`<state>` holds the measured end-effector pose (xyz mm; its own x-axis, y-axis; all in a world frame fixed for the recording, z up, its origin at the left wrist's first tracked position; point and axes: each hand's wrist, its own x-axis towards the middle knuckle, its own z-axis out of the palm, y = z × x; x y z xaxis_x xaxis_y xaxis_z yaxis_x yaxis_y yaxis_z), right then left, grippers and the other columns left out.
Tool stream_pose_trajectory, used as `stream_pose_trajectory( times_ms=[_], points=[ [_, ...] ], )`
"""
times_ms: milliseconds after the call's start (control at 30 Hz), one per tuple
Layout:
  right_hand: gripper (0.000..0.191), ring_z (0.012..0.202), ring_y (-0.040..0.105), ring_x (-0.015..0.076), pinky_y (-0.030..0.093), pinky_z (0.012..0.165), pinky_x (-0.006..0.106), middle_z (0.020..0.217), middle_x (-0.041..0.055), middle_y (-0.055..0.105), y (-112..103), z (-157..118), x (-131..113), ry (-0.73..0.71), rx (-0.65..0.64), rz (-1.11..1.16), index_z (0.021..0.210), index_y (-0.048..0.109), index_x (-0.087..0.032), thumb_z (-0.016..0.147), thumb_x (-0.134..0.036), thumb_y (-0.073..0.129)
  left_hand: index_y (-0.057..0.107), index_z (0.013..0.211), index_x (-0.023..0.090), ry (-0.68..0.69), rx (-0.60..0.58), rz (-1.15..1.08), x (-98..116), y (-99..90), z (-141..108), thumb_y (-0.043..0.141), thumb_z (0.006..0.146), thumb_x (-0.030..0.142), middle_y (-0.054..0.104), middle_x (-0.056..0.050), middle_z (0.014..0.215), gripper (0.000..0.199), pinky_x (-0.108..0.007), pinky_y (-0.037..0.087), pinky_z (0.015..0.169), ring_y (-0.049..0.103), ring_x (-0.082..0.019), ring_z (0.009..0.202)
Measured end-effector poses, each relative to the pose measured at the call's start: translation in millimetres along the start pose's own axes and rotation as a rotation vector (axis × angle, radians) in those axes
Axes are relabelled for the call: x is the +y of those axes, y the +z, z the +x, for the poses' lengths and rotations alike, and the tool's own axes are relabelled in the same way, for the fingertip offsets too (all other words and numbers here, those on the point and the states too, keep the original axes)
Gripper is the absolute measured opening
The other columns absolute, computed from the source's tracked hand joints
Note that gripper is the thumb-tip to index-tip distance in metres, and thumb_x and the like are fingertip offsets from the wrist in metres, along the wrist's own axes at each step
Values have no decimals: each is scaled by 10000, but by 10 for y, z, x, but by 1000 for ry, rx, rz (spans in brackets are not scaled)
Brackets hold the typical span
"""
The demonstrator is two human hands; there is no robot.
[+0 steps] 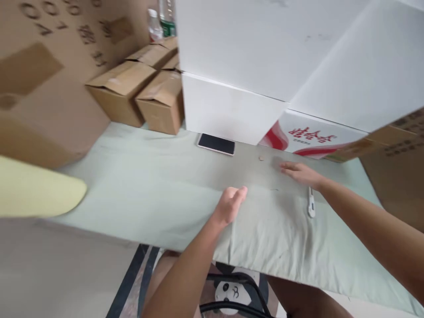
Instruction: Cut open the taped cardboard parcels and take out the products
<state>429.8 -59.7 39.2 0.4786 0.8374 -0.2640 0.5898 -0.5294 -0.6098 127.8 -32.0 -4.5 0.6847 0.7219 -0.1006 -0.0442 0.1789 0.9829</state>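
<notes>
My left hand (231, 204) hovers above the front middle of the cloth-covered table (149, 185), its fingers curled in with the thumb on top. Whatever the curled fingers may hold is hidden from this angle. Farther right, my right hand (301, 173) reaches in low over the cloth, fingers stretched to the left and slightly blurred, with nothing visible in them. Just below its wrist lies a white utility knife (311, 205). A small beige piece (261, 158) rests to the left of the right fingertips. Between the hands is a thin dark strand (274, 190).
A phone (217, 144) lies screen up at the back, by tall white boxes (232, 106). Small brown cartons (159, 106) stand left of them, bottles (154, 26) behind. A large carton (49, 97) and a pale yellow roll (39, 190) occupy the left; another carton (397, 168) stands right.
</notes>
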Motion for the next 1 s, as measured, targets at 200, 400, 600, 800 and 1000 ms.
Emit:
stream_pose_trajectory(
  times_ms=[200,400,600,800,1000],
  points=[
    [366,1284,659,319,496,1177,534,1382,98,695,1047,103,-1428,-406,-162,-240,1229,745,-256,885,-300,628,204,553,257,28,83,-153,99,-233,-200,425,902,644,183,49,541,566,-353,161,594,195,-117,558],
    [626,1487,436,367,422,1216,591,1579,140,470,1995,257,-2986,-799,44,-502,1540,530,-249,915,-235,573,203,558,255,49,126,-271,135,-480,-347,449,911,653,173,52,546,586,-355,156,590,180,-114,563],
    [564,1527,326,446,286,1252,678,1588,241,387,2411,451,-3607,-724,164,-563,1482,544,-94,962,-309,588,174,570,249,26,118,-368,151,-640,-444,497,891,712,154,46,564,649,-360,93,582,137,-105,556],
    [587,1568,251,457,255,1244,707,1682,256,265,2451,691,-3615,-676,139,-551,1452,513,-44,926,-278,624,162,575,249,35,143,-405,170,-678,-472,500,884,747,135,50,576,677,-351,95,572,119,-102,560],
    [624,1562,364,402,359,1220,649,1759,196,219,2234,362,-3211,-783,120,-525,1520,463,-123,920,-276,540,218,549,258,214,426,-304,207,-710,-450,445,933,628,221,30,548,580,-347,195,567,241,-129,568]
  ],
)
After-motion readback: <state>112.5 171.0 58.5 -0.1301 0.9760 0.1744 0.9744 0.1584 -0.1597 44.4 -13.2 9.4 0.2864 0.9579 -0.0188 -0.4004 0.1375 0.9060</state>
